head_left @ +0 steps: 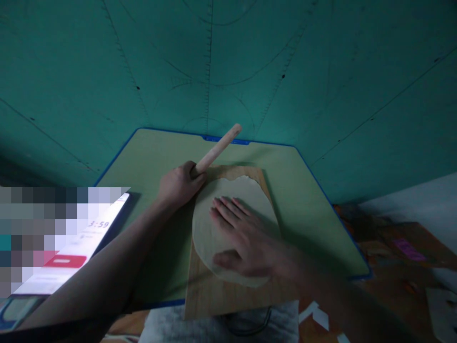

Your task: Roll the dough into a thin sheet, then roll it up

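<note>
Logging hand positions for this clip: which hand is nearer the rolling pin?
Left. The left hand grips the rolling pin; the right hand is apart from it, on the dough.

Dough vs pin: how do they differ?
The dough is a thin, roundish sheet; the pin is a straight, narrow rod. The dough lies flat on the board beneath the open right hand, while the pin is gripped in the left hand. Both are pale.

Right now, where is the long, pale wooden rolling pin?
In the head view, the rolling pin is in the left hand, slanting up rightward beyond the far left edge of the flat, round, pale dough.
</note>
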